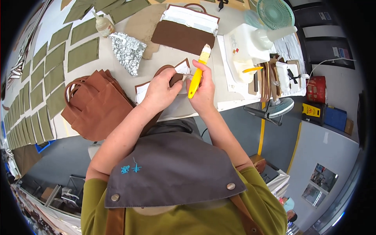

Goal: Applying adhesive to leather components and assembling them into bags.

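Note:
My right hand [203, 91] is closed round a yellow-handled paintbrush [199, 74], its pale bristles pointing away from me. The fingertips of that hand also meet the work in front of me. My left hand [159, 89] pinches a dark brown leather flap [175, 79] on a bag piece with brown edges and a white inner side [182, 67]. Part of this piece is hidden beneath my hands. To the left lies a stack of reddish-brown leather bag pieces with handles [103, 107]. Beyond my hands, another dark brown bag piece [184, 36] rests with its white side partly showing.
Olive green panels [83, 55] lie in rows at the left. A squeeze bottle [103, 26] stands by a patterned grey cloth [128, 51]. At the right are a white jug [246, 41], a second yellow brush [253, 69], leather strips [266, 80] and a green fan [275, 13].

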{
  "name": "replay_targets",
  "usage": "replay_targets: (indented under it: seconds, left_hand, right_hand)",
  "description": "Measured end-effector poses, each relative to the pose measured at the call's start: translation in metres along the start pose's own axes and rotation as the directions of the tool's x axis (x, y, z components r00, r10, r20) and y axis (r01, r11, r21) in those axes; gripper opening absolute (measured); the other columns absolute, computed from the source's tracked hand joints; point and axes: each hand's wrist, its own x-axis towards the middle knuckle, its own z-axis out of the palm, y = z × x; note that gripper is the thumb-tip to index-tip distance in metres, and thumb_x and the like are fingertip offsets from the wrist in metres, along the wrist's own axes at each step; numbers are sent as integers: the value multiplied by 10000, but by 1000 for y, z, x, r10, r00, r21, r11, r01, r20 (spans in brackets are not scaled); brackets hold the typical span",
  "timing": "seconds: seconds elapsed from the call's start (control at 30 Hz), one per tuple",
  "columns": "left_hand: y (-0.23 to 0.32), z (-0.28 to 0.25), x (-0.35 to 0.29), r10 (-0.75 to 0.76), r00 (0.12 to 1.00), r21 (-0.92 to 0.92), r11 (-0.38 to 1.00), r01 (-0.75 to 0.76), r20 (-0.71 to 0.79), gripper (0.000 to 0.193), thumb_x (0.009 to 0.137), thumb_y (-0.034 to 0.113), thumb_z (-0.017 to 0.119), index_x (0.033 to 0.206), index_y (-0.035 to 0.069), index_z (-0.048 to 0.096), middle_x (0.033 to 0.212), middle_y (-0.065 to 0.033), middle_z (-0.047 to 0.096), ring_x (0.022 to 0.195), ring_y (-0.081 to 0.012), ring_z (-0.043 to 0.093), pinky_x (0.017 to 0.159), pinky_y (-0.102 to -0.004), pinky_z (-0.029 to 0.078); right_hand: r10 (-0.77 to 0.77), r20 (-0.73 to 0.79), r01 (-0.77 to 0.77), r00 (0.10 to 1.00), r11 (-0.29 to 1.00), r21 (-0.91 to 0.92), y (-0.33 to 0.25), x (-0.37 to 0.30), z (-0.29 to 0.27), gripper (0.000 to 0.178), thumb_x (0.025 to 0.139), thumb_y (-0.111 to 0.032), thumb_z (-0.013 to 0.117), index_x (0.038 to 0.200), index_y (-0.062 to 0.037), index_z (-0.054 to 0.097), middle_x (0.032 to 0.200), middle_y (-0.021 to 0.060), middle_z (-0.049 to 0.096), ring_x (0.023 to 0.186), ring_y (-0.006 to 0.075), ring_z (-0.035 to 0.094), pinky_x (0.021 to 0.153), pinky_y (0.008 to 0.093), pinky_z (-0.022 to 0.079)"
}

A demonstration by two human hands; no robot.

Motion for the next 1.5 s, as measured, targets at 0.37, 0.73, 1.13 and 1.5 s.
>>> replay_targets:
  seconds: [0.37, 0.73, 1.13, 1.5]
  left_hand:
    - [-4, -10, 8, -95, 979, -238, 962, 137, 180, 237, 859, 139, 621, 1015, -36, 588, 861, -81, 607, 764, -127, 530, 684, -294, 461]
    - [1, -11, 10, -90, 983, -185, 975, 119, 161, 278, 825, 165, 635, 1014, -39, 621, 891, -167, 629, 841, -249, 591, 773, -356, 470]
    - [-1, -9, 9, -150, 970, -273, 941, 200, 193, 302, 788, 182, 622, 979, -51, 639, 904, -217, 644, 859, -331, 625, 786, -394, 477]
    - [5, -8, 6, -208, 954, -270, 926, 264, 218, 312, 787, 189, 621, 985, -53, 639, 917, -207, 650, 859, -317, 628, 790, -390, 481]
  right_hand:
    - [-40, -9, 40, 999, 898, 439, -76, 24, -97, 148, 852, -1, 687, 996, -16, 655, 865, 65, 655, 698, 121, 617, 667, 250, 506]
    - [-12, 335, 63, 942, 988, -142, -65, 22, -61, 70, 804, -75, 739, 850, -60, 689, 761, 26, 655, 776, 195, 573, 714, 323, 463]
    - [-106, 276, 156, 955, 974, -167, -75, 26, -71, 73, 804, -81, 740, 844, -54, 684, 753, 46, 648, 731, 184, 578, 671, 306, 459]
    - [-123, 265, 176, 956, 966, -189, -75, 29, -72, 50, 805, -92, 736, 822, -79, 691, 750, 32, 660, 735, 196, 569, 676, 309, 453]
